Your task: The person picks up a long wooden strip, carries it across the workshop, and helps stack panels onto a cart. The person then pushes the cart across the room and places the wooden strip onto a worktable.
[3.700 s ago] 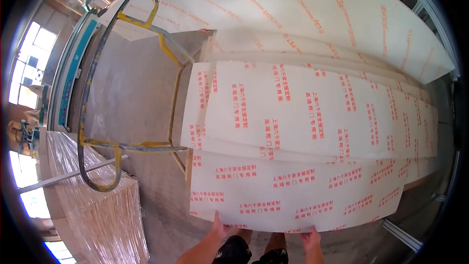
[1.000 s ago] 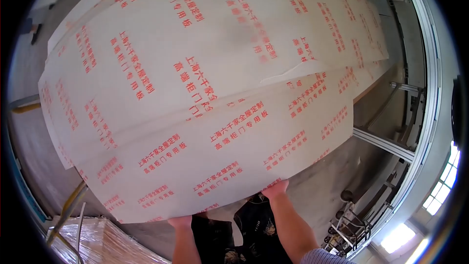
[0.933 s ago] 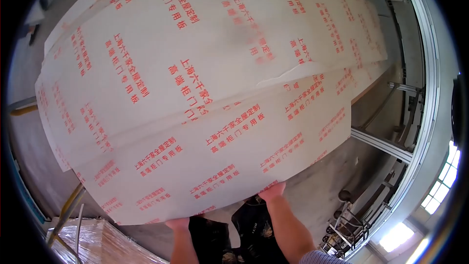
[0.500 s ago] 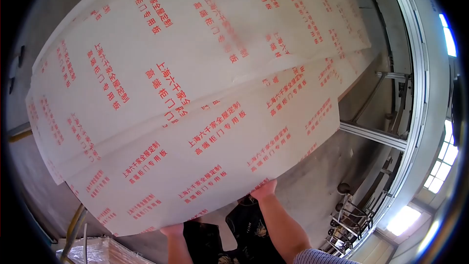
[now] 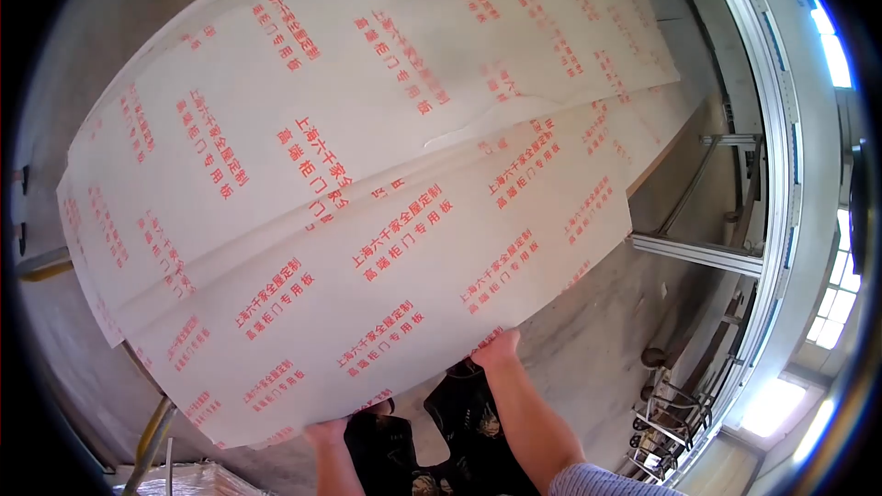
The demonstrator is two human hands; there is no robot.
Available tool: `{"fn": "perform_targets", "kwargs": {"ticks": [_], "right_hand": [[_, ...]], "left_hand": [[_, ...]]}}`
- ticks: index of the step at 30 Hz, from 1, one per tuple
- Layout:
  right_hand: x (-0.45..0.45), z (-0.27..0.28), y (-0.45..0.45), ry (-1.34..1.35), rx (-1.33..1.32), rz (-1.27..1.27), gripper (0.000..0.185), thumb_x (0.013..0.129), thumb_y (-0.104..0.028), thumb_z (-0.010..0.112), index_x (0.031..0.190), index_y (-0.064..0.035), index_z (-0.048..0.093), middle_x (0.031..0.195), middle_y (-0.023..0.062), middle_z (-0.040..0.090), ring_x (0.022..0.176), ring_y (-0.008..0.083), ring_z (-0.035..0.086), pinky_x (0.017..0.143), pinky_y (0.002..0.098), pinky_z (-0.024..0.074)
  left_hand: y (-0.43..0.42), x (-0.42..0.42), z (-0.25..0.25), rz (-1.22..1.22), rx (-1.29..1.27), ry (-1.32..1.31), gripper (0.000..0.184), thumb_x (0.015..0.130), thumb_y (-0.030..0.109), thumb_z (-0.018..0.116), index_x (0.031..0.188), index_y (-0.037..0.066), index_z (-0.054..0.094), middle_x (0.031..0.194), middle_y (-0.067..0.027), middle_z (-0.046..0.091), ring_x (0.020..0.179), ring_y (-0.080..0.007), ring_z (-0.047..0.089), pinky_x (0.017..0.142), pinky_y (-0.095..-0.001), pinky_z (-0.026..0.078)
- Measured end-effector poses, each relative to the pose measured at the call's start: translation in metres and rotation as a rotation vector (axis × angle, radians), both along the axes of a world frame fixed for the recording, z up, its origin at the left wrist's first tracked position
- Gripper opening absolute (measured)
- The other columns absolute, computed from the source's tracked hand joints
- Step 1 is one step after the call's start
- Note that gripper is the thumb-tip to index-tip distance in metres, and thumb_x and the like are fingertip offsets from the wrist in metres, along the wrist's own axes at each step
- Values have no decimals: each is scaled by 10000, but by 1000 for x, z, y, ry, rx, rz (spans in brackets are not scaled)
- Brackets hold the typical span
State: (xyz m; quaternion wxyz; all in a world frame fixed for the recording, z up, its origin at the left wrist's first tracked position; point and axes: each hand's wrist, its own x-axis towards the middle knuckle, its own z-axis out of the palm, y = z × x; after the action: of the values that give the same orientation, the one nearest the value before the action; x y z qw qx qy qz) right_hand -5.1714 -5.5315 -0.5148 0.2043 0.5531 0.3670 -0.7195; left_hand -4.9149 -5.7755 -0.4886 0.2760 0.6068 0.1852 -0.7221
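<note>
A large white sheet (image 5: 303, 285) printed with rows of red characters spreads across most of the view. A long crease or overlap runs across its middle, and the near part slopes down toward me. My left hand (image 5: 328, 434) is closed on the near edge, left of centre, with its fingers hidden under the sheet. Farther right, my right hand (image 5: 497, 349) grips the same edge, its fingers also mostly covered. Whether a stiff board lies under the print I cannot tell for certain; a brown edge (image 5: 654, 168) shows at the right.
A metal rail frame (image 5: 703, 254) runs along the right side. Metal parts on a rack (image 5: 663, 427) stand at lower right. A plastic-wrapped stack (image 5: 197, 479) and a yellowish bar (image 5: 152, 432) are at lower left. Grey floor (image 5: 588, 340) shows beside my legs.
The view has shifted slightly, and the sheet's far edge now appears a little lower, with more floor above it. Both hands keep their hold on the near edge.
</note>
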Motion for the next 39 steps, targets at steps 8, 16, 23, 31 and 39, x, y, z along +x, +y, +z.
{"fn": "perform_targets", "kwargs": {"ticks": [8, 16, 23, 31, 39], "right_hand": [[-3, 20, -9, 9, -11, 14, 551, 919, -393, 228, 1321, -68, 419, 1323, 104, 463, 1162, 302, 480, 901, 469, 447], [32, -14, 25, 312, -153, 348, 169, 781, -285, 507, 682, -170, 435, 568, -44, 428, 527, 112, 442, 446, 275, 375], [15, 16, 22, -64, 300, 535, 259, 844, -391, 466, 881, -137, 506, 849, 9, 510, 741, 166, 444, 713, 311, 361], [5, 124, 9, 41, 113, 879, 231, 845, -286, 505, 923, -71, 538, 869, 80, 587, 758, 181, 542, 617, 310, 448], [31, 186, -33, 293, 250, 1744, 309, 852, -272, 498, 1071, -60, 545, 991, 121, 556, 841, 272, 584, 726, 404, 505]], "left_hand": [[17, 58, -24, -259, -25, -113, 636, 884, 529, 298, 1383, 136, 331, 1457, -85, 302, 1328, -367, 248, 1021, -621, 214], [18, 39, 16, -424, -89, -171, 502, 902, 493, 372, 1147, 70, 485, 1065, -128, 555, 887, -294, 543, 628, -428, 464], [49, 133, 30, -791, -90, -484, 542, 931, 453, 414, 1268, 28, 401, 1082, -146, 599, 975, -232, 576, 783, -350, 460], [98, 252, 105, -1102, -244, -563, 388, 871, 363, 510, 1070, 37, 579, 887, -91, 641, 821, -199, 612, 776, -327, 473], [93, 322, 225, -1300, -401, -589, 437, 848, 377, 513, 1144, 60, 564, 1041, -154, 626, 980, -292, 586, 872, -404, 447]]}}
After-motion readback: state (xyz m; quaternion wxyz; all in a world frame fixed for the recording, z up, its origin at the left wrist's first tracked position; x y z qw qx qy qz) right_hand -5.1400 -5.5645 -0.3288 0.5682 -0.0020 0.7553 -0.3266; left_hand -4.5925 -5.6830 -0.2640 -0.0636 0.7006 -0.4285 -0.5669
